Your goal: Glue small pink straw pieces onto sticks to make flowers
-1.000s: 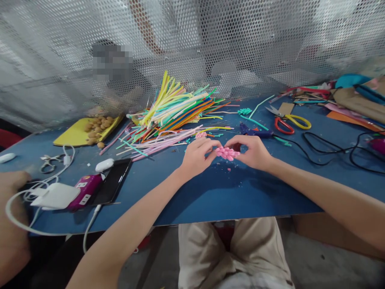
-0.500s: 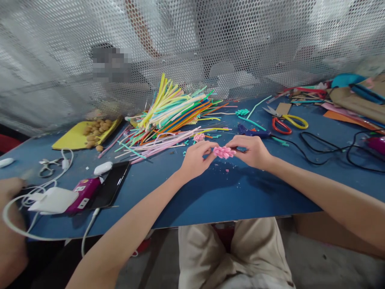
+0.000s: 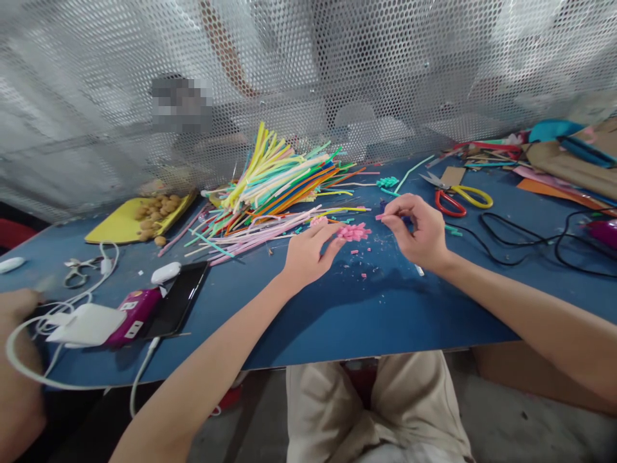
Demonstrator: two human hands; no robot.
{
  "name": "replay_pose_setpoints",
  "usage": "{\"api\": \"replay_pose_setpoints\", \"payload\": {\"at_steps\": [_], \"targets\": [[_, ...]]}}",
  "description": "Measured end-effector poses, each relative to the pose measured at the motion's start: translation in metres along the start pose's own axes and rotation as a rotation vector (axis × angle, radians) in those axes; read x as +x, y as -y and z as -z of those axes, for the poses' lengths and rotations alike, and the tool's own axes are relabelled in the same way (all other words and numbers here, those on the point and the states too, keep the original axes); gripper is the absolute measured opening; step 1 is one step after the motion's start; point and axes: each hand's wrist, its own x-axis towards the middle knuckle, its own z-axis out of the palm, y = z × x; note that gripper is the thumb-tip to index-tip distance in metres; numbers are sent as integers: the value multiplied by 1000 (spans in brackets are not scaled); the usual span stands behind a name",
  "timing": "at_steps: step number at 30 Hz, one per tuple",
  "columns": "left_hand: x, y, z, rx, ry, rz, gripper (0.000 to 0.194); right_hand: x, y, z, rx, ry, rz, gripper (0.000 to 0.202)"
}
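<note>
My left hand (image 3: 312,256) pinches one end of a pink, bumpy cluster of short pieces (image 3: 355,232) above the blue table. To its right, apart from the cluster, my right hand (image 3: 418,233) is closed with a small pink piece (image 3: 379,217) between thumb and finger. Small pink bits (image 3: 355,252) lie on the table between my hands. Behind my left fingers sits another pink cluster (image 3: 319,221), partly covered. A dark blue tool is mostly hidden behind my right hand.
A pile of coloured stems (image 3: 289,177) lies at the back centre, with scissors (image 3: 450,193) and black cable (image 3: 518,239) to the right. At the left are a phone (image 3: 186,299), white cables and a yellow sheet (image 3: 113,222) with brown balls. Another person's arm (image 3: 17,360) rests at the left edge.
My right hand has moved right and slightly up, off the pink cluster, and a small pink piece now shows in its fingers. The cluster stays in my left hand, slightly higher.
</note>
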Motion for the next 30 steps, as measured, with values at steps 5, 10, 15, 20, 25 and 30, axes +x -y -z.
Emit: {"api": "replay_pose_setpoints", "payload": {"at_steps": [5,10,15,20,25,30], "targets": [[0,2,-4,1,-94,-65,29,-1,5,-1,-37,41,141,3],[-1,4,-4,14,-69,-61,27,0,4,-1,-41,35,196,8],[1,4,0,27,-110,-119,24,0,1,1,-61,55,252,13],[4,6,4,43,-145,-178,23,0,1,1,-74,101,265,16],[3,9,5,83,-108,-136,24,0,-1,2,-69,110,254,14],[4,8,7,110,-93,-126,25,1,-1,2,-89,119,221,11]]}}
